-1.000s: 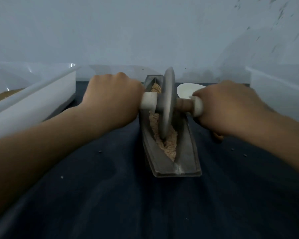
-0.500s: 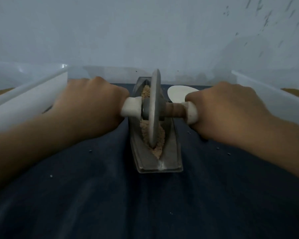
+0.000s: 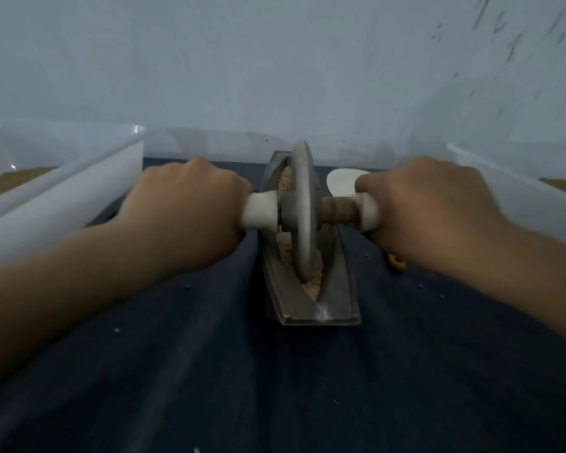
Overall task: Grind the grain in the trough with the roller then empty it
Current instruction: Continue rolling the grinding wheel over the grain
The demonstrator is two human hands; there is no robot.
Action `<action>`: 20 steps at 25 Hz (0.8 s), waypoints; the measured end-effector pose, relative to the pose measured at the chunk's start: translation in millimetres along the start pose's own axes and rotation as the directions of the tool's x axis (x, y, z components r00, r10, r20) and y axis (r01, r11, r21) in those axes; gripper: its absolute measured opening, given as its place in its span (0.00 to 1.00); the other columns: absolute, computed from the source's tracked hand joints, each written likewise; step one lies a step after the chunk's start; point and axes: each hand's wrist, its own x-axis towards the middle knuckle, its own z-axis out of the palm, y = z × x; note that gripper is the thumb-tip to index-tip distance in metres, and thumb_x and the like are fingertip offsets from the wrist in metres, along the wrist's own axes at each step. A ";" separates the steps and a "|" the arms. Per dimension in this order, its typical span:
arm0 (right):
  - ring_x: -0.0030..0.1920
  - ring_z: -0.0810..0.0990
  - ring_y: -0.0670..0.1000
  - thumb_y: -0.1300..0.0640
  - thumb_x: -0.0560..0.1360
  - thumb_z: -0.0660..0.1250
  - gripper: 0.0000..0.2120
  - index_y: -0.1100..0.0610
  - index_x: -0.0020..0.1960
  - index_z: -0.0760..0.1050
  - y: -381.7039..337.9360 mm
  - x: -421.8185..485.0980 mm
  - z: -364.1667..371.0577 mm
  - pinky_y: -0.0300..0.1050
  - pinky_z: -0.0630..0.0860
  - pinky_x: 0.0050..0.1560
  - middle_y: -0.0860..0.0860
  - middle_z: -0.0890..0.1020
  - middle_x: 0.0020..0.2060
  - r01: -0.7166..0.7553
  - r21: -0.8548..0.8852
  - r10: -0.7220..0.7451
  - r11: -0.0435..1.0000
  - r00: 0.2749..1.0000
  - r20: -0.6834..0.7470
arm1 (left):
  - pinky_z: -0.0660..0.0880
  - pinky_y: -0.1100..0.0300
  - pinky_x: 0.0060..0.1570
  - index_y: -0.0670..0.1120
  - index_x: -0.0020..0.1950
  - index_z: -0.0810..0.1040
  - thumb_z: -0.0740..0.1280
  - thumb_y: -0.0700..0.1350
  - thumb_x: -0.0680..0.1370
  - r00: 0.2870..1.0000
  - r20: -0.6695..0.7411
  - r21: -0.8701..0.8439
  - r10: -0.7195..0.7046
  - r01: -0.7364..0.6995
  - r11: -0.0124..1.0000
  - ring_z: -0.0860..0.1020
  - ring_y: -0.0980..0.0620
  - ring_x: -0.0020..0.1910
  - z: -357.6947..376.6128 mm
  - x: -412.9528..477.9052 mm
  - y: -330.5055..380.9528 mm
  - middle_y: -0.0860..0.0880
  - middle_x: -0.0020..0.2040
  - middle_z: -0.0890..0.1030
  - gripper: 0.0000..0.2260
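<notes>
A grey metal trough (image 3: 335, 297) lies lengthwise on a dark blue cloth, its near end toward me. Pale crushed grain (image 3: 311, 286) fills its groove. A grey disc roller (image 3: 303, 210) stands upright in the groove on a wooden axle with white handle ends. My left hand (image 3: 190, 204) grips the left handle. My right hand (image 3: 425, 204) grips the right handle. The disc hides much of the grain behind it.
A white bin (image 3: 59, 204) runs along the left, brown material showing behind its wall. Another white bin (image 3: 517, 191) stands at the right. A white oval object (image 3: 342, 183) lies behind the right hand. Loose grains dot the cloth (image 3: 209, 371).
The roller has travelled along the trough between the frames, rolling over the grain with both hands still gripping the handles. The camera view has shifted slightly.
</notes>
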 end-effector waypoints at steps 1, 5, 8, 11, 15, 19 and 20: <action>0.22 0.51 0.41 0.48 0.59 0.62 0.09 0.48 0.32 0.62 1.3 -5.7 -2.5 0.30 0.50 0.28 0.42 0.56 0.21 0.009 0.015 -0.009 1.000 1.000 0.004 | 0.49 0.69 0.28 0.56 0.32 0.66 0.66 0.55 0.64 0.997 -0.071 0.004 0.023 -0.023 1.000 0.56 0.52 0.22 -1.6 -0.3 -2.9 0.56 0.28 0.55 0.09; 0.26 0.67 0.50 0.50 0.69 0.72 0.07 0.48 0.38 0.73 -10.1 22.1 28.0 0.39 0.60 0.29 0.46 0.71 0.28 -0.169 -0.035 0.172 0.985 0.952 0.252 | 0.61 0.61 0.27 0.53 0.43 0.79 0.68 0.51 0.72 0.994 0.077 0.067 -0.079 0.074 0.995 0.63 0.50 0.26 23.5 33.4 8.3 0.52 0.31 0.64 0.03; 0.45 0.79 0.59 0.54 0.75 0.69 0.04 0.49 0.51 0.79 -16.1 66.3 45.8 0.46 0.67 0.40 0.54 0.80 0.46 -0.257 -0.002 0.239 0.966 0.896 0.373 | 0.71 0.52 0.39 0.50 0.55 0.80 0.66 0.50 0.77 0.946 0.271 -0.049 -0.179 0.199 0.979 0.77 0.42 0.41 33.0 73.2 7.2 0.46 0.44 0.76 0.09; 0.41 0.78 0.57 0.52 0.74 0.69 0.02 0.48 0.46 0.77 -10.3 55.6 30.9 0.45 0.67 0.36 0.52 0.80 0.42 -0.153 -0.021 0.150 0.988 0.918 0.366 | 0.73 0.54 0.36 0.53 0.49 0.79 0.66 0.51 0.76 0.950 0.275 -0.075 -0.147 0.173 0.982 0.75 0.45 0.37 25.7 52.9 5.3 0.49 0.40 0.76 0.05; 0.21 0.62 0.46 0.46 0.62 0.67 0.13 0.44 0.34 0.62 4.1 -4.6 -4.4 0.34 0.59 0.24 0.42 0.63 0.21 0.046 -0.003 -0.045 0.999 0.997 0.069 | 0.52 0.67 0.28 0.57 0.33 0.67 0.67 0.53 0.67 0.999 -0.032 -0.039 -0.016 0.015 0.999 0.56 0.55 0.23 2.8 -1.9 3.7 0.57 0.27 0.61 0.09; 0.26 0.66 0.52 0.47 0.68 0.71 0.13 0.44 0.37 0.66 -8.1 25.0 22.2 0.38 0.60 0.29 0.46 0.68 0.27 -0.112 -0.072 0.124 0.991 0.972 0.197 | 0.61 0.59 0.29 0.53 0.39 0.74 0.68 0.49 0.73 0.992 0.036 0.034 -0.117 0.116 0.993 0.67 0.48 0.27 25.6 24.1 14.4 0.52 0.31 0.66 0.05; 0.32 0.72 0.56 0.48 0.71 0.71 0.09 0.46 0.40 0.71 -11.8 40.5 35.3 0.42 0.62 0.32 0.49 0.73 0.32 -0.176 -0.046 0.181 0.983 0.945 0.272 | 0.65 0.56 0.32 0.51 0.44 0.78 0.67 0.48 0.75 0.985 0.074 0.036 -0.159 0.157 0.987 0.74 0.44 0.32 33.5 40.6 15.1 0.49 0.34 0.71 0.02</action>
